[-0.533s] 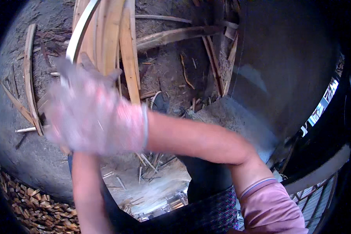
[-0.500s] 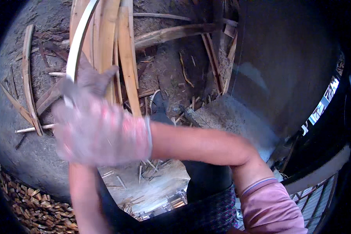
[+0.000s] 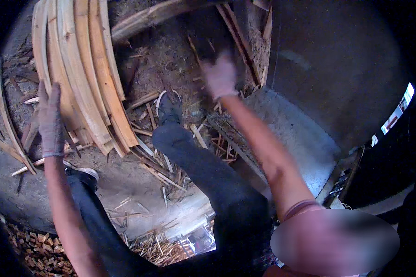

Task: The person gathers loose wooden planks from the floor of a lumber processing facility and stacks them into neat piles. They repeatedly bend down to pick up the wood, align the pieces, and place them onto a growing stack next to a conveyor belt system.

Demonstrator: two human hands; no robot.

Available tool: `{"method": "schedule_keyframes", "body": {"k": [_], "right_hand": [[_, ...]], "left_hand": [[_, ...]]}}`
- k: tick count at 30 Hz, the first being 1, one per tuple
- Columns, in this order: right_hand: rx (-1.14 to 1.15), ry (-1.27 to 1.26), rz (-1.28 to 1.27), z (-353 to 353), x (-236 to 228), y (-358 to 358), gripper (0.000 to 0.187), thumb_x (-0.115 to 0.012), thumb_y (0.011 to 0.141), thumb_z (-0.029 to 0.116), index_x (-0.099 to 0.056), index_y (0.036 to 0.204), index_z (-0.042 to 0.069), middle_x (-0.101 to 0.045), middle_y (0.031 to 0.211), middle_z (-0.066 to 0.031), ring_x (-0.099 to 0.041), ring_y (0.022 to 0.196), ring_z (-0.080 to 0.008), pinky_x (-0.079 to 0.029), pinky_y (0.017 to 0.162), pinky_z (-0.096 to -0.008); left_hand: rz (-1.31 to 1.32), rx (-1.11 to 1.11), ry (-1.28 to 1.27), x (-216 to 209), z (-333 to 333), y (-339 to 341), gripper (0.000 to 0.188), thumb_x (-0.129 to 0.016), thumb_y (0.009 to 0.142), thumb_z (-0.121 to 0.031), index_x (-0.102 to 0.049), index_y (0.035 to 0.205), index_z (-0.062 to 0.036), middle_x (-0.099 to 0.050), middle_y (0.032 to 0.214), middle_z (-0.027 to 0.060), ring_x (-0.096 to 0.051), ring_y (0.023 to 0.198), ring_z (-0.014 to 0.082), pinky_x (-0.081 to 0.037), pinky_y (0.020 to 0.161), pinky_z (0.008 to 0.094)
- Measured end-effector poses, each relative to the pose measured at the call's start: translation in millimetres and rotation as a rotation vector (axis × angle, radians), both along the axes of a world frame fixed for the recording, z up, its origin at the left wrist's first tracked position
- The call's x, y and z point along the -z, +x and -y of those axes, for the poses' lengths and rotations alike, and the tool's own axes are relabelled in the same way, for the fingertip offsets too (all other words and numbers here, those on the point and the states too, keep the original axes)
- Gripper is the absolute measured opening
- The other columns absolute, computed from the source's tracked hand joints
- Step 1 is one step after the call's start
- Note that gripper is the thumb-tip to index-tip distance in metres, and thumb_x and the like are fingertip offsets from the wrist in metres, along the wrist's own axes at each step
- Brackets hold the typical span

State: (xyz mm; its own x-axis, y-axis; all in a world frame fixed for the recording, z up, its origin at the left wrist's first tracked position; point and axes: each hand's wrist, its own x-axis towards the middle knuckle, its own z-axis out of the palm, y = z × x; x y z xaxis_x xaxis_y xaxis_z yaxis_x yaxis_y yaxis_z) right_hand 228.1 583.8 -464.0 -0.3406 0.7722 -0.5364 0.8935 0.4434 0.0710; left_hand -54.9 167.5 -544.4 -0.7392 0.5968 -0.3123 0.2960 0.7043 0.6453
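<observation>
A stack of long curved wooden slats [image 3: 81, 74] leans across the upper left of the head view. My left hand [image 3: 50, 121], in a grey glove, rests flat against the stack's left edge with its fingers stretched upward. My right hand [image 3: 221, 76], also gloved and blurred, is stretched out to the upper middle over the dirt floor, fingers apart, holding nothing. My legs in dark trousers [image 3: 208, 175] and a dark shoe [image 3: 169, 107] stand between the two arms.
Loose wood strips and splinters [image 3: 157, 161] litter the dirt floor. A pale concrete ledge [image 3: 296, 138] runs along the right. Straight planks [image 3: 245, 41] lie at the top. A pile of small wood chips [image 3: 32, 249] sits at the lower left.
The two gloved hands, held together over the slats, have parted. The right hand swung out to the upper middle; the left one moved to the stack's left edge. The view shifted.
</observation>
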Motion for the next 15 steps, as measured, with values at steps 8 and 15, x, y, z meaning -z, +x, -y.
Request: {"method": "schedule_keyframes", "body": {"k": [8,15], "right_hand": [[0.009,0.098,0.237,-195,52,116,0.061,-0.069,0.09,0.05,-0.064,0.129,0.002,-0.073,0.114,-0.0254,-0.069,0.111,-0.0426,-0.054,0.094,-0.0503],[0.388,-0.829,0.008,-58,-24,16,0.059,-0.068,0.093,0.058,-0.07,0.123,0.007,-0.07,0.107,-0.0085,-0.065,0.092,-0.0189,-0.054,0.084,-0.0326]], "left_hand": [[0.167,-0.126,0.096,-15,19,12,0.058,-0.056,0.106,-0.032,-0.044,0.157,-0.0065,-0.039,0.163,0.0186,-0.037,0.151,0.031,-0.03,0.124,0.0399],[0.113,-0.108,-0.066,-52,50,34,0.057,-0.055,0.106,-0.034,-0.045,0.154,-0.0061,-0.039,0.162,0.0193,-0.039,0.149,0.0298,-0.032,0.122,0.0402]]}}
